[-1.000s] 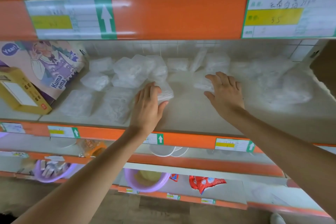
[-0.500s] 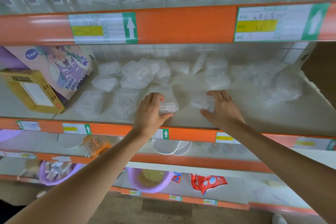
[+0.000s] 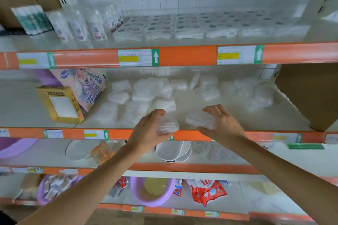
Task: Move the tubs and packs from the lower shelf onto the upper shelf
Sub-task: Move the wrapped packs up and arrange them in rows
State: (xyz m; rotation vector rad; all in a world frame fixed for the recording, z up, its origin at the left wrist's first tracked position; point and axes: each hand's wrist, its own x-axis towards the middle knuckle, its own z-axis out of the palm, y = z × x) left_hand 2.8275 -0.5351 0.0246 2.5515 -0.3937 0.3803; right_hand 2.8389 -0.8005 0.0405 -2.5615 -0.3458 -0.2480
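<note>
My left hand (image 3: 149,132) grips a clear plastic tub (image 3: 167,124) at the front edge of the lower shelf (image 3: 228,115). My right hand (image 3: 222,124) holds a second clear tub (image 3: 198,119) just to the right, also near the front edge. Several more clear packs (image 3: 146,91) lie in a loose pile on that shelf behind the hands. The upper shelf (image 3: 182,40) above carries rows of clear tubs (image 3: 188,27) and small bottles (image 3: 95,23).
A yellow box (image 3: 60,104) and a purple cartoon box (image 3: 86,86) stand at the left of the lower shelf. A brown cardboard box (image 3: 311,95) fills its right end. Orange rails (image 3: 182,55) front each shelf. White bowls (image 3: 173,150) and purple basins (image 3: 151,192) sit on shelves below.
Both hands have drawn back from deep in the lower shelf to its front edge, each bringing a clear tub. The view has tilted up, revealing the upper shelf.
</note>
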